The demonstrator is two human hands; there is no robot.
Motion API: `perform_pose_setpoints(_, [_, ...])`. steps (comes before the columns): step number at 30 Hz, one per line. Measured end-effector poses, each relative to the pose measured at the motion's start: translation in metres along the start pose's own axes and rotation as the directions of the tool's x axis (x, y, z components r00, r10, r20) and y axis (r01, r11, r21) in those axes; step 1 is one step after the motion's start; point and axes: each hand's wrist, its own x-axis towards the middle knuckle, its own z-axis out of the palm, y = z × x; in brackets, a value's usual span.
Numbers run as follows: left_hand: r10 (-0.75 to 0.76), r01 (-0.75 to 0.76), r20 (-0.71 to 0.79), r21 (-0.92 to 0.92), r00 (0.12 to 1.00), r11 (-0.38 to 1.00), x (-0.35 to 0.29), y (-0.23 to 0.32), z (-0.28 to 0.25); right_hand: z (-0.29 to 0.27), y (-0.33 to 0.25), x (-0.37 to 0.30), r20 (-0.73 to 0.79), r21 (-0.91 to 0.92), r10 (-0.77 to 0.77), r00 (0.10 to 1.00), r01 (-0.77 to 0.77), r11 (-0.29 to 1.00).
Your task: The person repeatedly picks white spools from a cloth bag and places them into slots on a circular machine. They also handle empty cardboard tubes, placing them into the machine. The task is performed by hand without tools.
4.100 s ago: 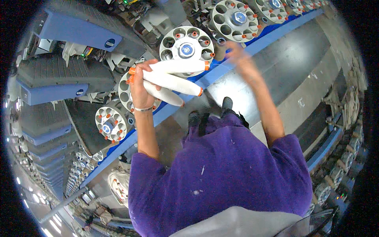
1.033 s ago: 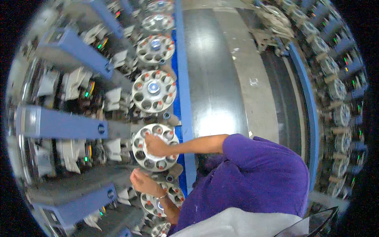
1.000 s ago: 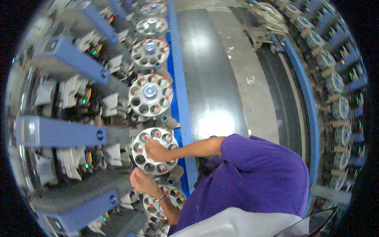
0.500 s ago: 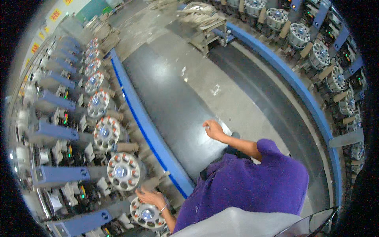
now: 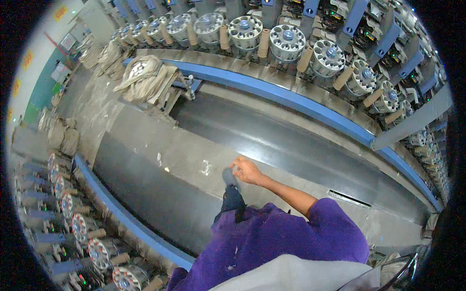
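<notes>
My right hand (image 5: pixel 246 170) hangs in front of my body over the aisle floor, above my dark shoe (image 5: pixel 231 178). Its fingers curl in toward the thumb; whether anything small is between them is hidden. My left hand is out of view; only part of the purple sleeve (image 5: pixel 177 280) on that side shows. The winding machine at the lower left has round magazines (image 5: pixel 99 253) with orange-tipped bobbins in their holes. Across the aisle, another machine carries a row of round grey-white magazines (image 5: pixel 287 42), with brown cones (image 5: pixel 263 43) between them.
Blue rails (image 5: pixel 131 216) edge the machines on both sides of the aisle. A cart heaped with beige sacks (image 5: pixel 145 80) stands at the far left. A grey slanted bar (image 5: pixel 412 119) crosses the right machine. White scraps (image 5: pixel 205 167) lie on the floor, near dark mats (image 5: pixel 145 179).
My view has swung right, toward the opposite machine row. My left hand, which was at a magazine on the left machine, has left the view. My right hand stays in front of me, fingers curled.
</notes>
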Motion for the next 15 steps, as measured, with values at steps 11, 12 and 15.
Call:
perform_pose_setpoints(11, [0.857, -0.723, -0.076, 0.503, 0.509, 0.474, 0.317, 0.429, -0.152, -0.216, 0.115, 0.257, -0.495, -0.107, 0.196, 0.847, -0.283, 0.953])
perform_pose_setpoints(12, [0.657, -0.594, -0.109, 0.338, 0.746, 0.73, 0.329, 0.502, -0.167, -0.238, 0.13, 0.282, -0.572, -0.118, 0.138, 0.809, -0.248, 0.962])
perform_pose_setpoints(15, [0.809, -0.803, -0.21, 0.137, 0.549, 0.581, 0.321, 0.713, -0.199, -0.311, 0.182, 0.36, -0.737, -0.28, -0.065, 0.673, -0.216, 0.935])
